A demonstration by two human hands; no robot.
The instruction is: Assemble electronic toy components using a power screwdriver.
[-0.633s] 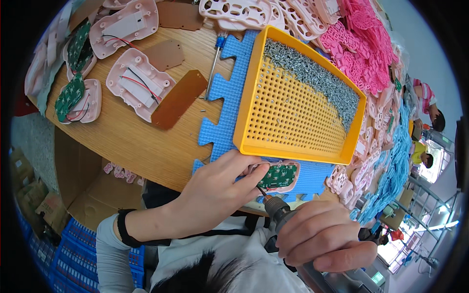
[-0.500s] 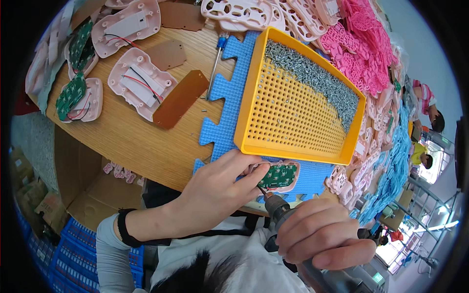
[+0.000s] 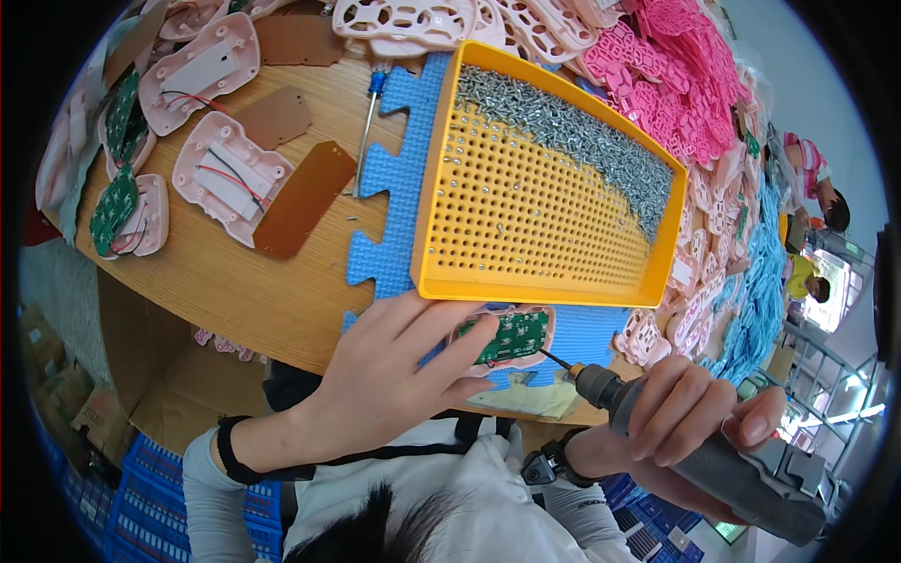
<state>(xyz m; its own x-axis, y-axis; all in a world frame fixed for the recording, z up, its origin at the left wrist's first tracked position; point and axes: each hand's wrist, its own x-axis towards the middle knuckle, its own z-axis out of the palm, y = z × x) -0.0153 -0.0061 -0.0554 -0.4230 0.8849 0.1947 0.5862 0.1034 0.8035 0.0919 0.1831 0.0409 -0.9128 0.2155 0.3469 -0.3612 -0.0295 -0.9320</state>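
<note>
My left hand (image 3: 385,371) steadies a small pink plastic casing (image 3: 551,324) on the blue foam mat. A green circuit board (image 3: 521,336) lies in the casing, and my index finger presses on its left end. The thumb side of the casing is partly hidden by my fingers. My right hand (image 3: 685,422) is wrapped round a grey electric screwdriver (image 3: 741,469), tilted with its thin bit toward the board. The bit's tip is at the board's lower right corner; whether it touches a screw I cannot tell.
A yellow perforated tray (image 3: 535,289) of loose screws (image 3: 572,141) stands on the foam mat (image 3: 383,225) just beyond the casing. Left lie pink shells (image 3: 192,178) with wires, brown plates (image 3: 305,199) and a blue-handled screwdriver (image 3: 377,83). Pink and blue parts (image 3: 751,281) are heaped right.
My right hand and the electric screwdriver have moved right; the bit has gone from the board's lower left to its lower right corner. My left fingers have spread more. The whole view has shifted slightly.
</note>
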